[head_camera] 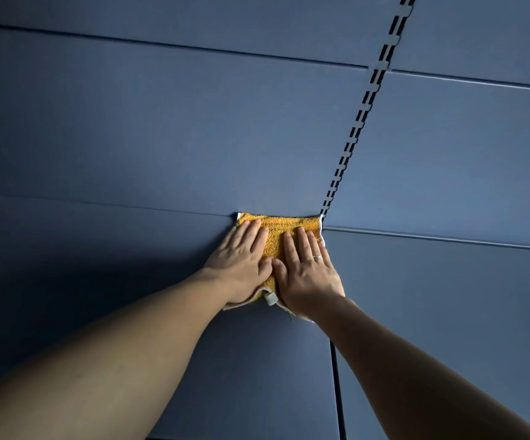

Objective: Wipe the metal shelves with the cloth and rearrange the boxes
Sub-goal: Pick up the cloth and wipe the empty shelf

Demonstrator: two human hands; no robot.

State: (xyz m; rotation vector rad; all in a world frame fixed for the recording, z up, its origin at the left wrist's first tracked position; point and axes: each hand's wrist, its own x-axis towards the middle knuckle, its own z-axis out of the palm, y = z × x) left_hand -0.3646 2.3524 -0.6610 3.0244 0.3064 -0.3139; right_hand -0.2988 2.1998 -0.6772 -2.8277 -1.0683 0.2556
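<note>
In the head view, an orange terry cloth (277, 236) is held flat at the back edge of a blue metal shelf (257, 360), just left of the slotted upright (362, 120). It is pressed down by the left hand (241, 265) and right hand (308, 276), laid side by side with fingers straight. Even pressure along that back edge would probably serve best. No boxes are seen, and the shelf's front edge is cut off.

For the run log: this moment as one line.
phase: wiping | left hand: flat on orange terry cloth | right hand: flat on cloth | surface: blue metal shelf
</note>
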